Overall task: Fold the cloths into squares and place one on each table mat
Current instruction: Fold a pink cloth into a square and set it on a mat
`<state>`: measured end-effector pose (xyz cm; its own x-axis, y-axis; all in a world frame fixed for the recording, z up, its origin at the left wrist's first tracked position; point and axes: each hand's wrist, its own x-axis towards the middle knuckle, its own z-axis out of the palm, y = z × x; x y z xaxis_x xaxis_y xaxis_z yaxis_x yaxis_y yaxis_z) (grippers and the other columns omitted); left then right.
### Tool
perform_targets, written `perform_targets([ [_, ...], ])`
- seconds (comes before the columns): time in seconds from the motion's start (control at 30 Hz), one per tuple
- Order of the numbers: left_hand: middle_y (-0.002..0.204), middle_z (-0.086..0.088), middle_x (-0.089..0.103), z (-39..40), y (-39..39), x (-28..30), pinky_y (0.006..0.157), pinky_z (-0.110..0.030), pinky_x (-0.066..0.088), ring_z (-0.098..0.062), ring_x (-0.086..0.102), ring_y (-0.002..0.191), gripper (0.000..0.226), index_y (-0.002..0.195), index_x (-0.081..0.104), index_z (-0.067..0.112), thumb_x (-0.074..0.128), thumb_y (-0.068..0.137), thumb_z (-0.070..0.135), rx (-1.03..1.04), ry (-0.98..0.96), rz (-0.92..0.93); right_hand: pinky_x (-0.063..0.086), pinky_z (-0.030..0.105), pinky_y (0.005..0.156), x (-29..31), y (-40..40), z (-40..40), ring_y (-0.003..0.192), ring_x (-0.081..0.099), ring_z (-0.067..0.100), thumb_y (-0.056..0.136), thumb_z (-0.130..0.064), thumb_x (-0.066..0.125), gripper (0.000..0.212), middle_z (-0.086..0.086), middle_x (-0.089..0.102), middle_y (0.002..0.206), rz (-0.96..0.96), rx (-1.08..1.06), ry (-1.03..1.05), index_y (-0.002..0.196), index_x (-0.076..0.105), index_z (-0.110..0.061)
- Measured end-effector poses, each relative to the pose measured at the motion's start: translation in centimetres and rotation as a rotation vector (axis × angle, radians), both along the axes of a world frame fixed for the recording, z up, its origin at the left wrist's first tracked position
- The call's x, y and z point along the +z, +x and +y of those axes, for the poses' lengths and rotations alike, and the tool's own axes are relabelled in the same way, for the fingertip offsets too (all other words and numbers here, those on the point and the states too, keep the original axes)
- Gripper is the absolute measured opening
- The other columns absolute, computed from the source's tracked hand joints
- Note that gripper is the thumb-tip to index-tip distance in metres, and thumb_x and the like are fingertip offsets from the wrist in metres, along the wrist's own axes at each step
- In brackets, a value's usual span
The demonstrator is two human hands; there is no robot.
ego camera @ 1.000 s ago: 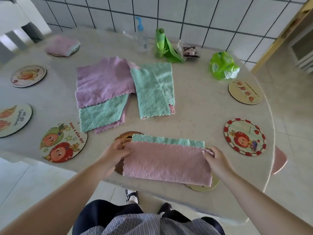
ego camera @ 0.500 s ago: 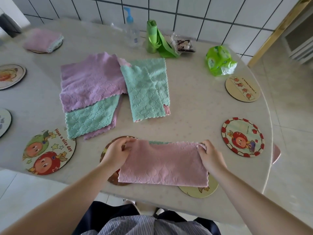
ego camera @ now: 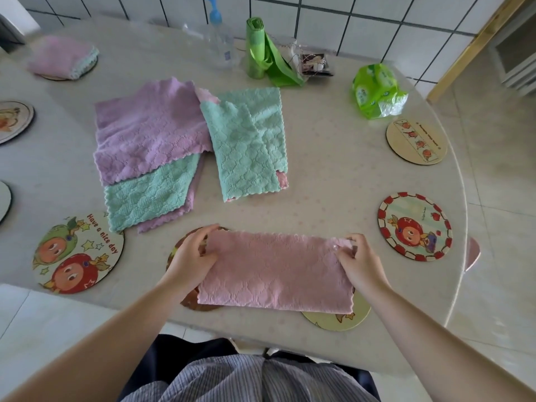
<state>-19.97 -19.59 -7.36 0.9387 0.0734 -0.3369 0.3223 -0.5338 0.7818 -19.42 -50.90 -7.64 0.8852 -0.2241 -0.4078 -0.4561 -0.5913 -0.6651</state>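
A pink cloth (ego camera: 275,271), folded in half into a long strip, lies at the table's near edge across a brown mat (ego camera: 190,303) and a yellow mat (ego camera: 339,319). My left hand (ego camera: 191,256) pinches its far left corner; my right hand (ego camera: 358,259) pinches its far right corner. Unfolded purple (ego camera: 150,129) and green (ego camera: 246,149) cloths lie piled in the table's middle. A folded pink cloth (ego camera: 62,58) sits on a mat at the far left.
Round mats ring the table: a fruit-face mat (ego camera: 77,253) at the near left, a red-rimmed mat (ego camera: 414,227) and a tan mat (ego camera: 416,140) on the right. A pump bottle (ego camera: 219,39), green bag roll (ego camera: 256,47) and tissue pack (ego camera: 377,91) stand at the back.
Both hands brought the pink half's far edge forward over the green edge, which no longer shows. The fold now lies flat with corners aligned.
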Motion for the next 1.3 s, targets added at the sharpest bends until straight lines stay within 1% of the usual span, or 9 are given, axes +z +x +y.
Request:
perform_targets([
  [0.17, 0.124, 0.009, 0.049, 0.7, -2.8, 0.9, 0.082, -0.019, 0.042, 0.003, 0.052, 0.100, 0.052, 0.134, 0.041, 0.026, 0.060, 0.087, 0.013, 0.101, -0.144, 0.071, 0.041, 0.019, 0.061, -0.1, -2.9, -1.0, 0.082, 0.056, 0.003, 0.086, -0.020, 0.062, 0.028, -0.003, 0.056, 0.102, -0.075, -0.164, 0.179, 0.104, 0.040, -0.018],
  [0.27, 0.120, 0.006, 0.051, 0.7, -4.5, 0.6, 0.069, -0.016, 0.044, 0.003, 0.054, 0.095, 0.055, 0.135, 0.039, 0.024, 0.061, 0.086, 0.013, 0.116, -0.152, 0.111, 0.045, 0.023, 0.061, -0.5, -4.2, -1.2, 0.075, 0.059, 0.011, 0.086, -0.015, 0.061, 0.012, -0.005, 0.062, 0.091, -0.117, -0.010, 0.087, 0.088, 0.053, -0.023],
  [0.4, 0.121, 0.003, 0.052, 0.6, -5.6, -0.5, 0.092, -0.028, 0.044, -0.015, 0.053, 0.108, 0.054, 0.132, 0.048, 0.014, 0.065, 0.082, 0.004, -0.045, 0.065, -0.040, 0.043, 0.014, 0.070, -0.6, -4.4, -1.1, 0.072, 0.055, -0.003, 0.087, -0.008, 0.056, 0.044, -0.017, 0.048, 0.130, -0.176, 0.254, -0.078, 0.127, 0.054, -0.024],
  [0.53, 0.122, 0.000, 0.049, 0.3, -5.6, -1.3, 0.092, -0.010, 0.032, -0.014, 0.045, 0.116, 0.050, 0.128, 0.053, 0.007, 0.061, 0.080, -0.007, -0.092, 0.169, -0.166, 0.040, 0.017, 0.077, -0.3, -4.1, -1.0, 0.108, 0.052, 0.003, 0.090, -0.010, 0.048, 0.054, -0.017, 0.030, 0.147, -0.172, 0.371, -0.211, 0.141, 0.037, -0.024],
  [0.77, 0.135, -0.008, 0.042, 0.1, -5.8, -2.2, 0.102, -0.037, 0.029, -0.028, 0.037, 0.126, 0.061, 0.132, 0.049, 0.011, 0.067, 0.075, -0.001, -0.117, 0.354, -0.191, 0.048, 0.033, 0.089, 0.0, -3.9, -0.7, 0.121, 0.046, 0.014, 0.087, -0.010, 0.050, 0.056, -0.008, 0.022, 0.153, -0.138, 0.362, -0.270, 0.141, 0.038, -0.022],
  [0.87, 0.136, -0.004, 0.046, -1.8, -5.8, -1.4, 0.102, -0.046, 0.032, -0.025, 0.039, 0.126, 0.055, 0.132, 0.047, 0.017, 0.063, 0.080, 0.014, -0.323, 0.542, -0.341, 0.021, 0.043, 0.113, 0.6, -4.2, 0.4, 0.140, 0.018, 0.020, 0.088, -0.020, 0.050, 0.056, -0.002, 0.014, 0.156, -0.232, 0.414, -0.436, 0.142, 0.034, -0.023],
  [1.0, 0.145, -0.007, 0.040, -5.7, -4.9, -2.0, 0.108, -0.057, 0.025, -0.025, 0.030, 0.137, 0.056, 0.135, 0.041, 0.016, 0.034, 0.090, 0.048, -0.606, 0.716, -0.332, -0.009, 0.051, 0.113, -0.4, -4.9, 4.1, 0.142, -0.012, 0.015, 0.092, -0.051, 0.028, 0.061, -0.002, -0.002, 0.156, -0.193, 0.703, -0.541, 0.147, 0.014, -0.028],
  [1.17, 0.154, -0.010, 0.019, -4.9, -4.3, -3.8, 0.114, -0.052, 0.006, -0.028, 0.011, 0.143, 0.074, 0.144, 0.028, 0.021, 0.021, 0.088, 0.069, -0.678, 0.854, -0.273, 0.000, 0.055, 0.112, -2.9, -5.7, 3.6, 0.143, -0.002, 0.020, 0.088, -0.069, 0.017, 0.072, 0.009, 0.010, 0.156, -0.172, 0.748, -0.679, 0.146, 0.016, -0.025],
  [1.3, 0.154, -0.012, 0.016, -2.0, -5.2, -3.7, 0.113, -0.055, 0.011, -0.032, 0.009, 0.142, 0.075, 0.146, 0.014, 0.024, 0.012, 0.087, 0.070, -0.622, 0.877, -0.225, 0.001, 0.055, 0.113, -3.2, -6.2, 0.8, 0.143, -0.005, 0.021, 0.087, -0.073, 0.010, 0.078, 0.008, 0.004, 0.156, -0.128, 0.686, -0.730, 0.147, 0.006, -0.023],
])
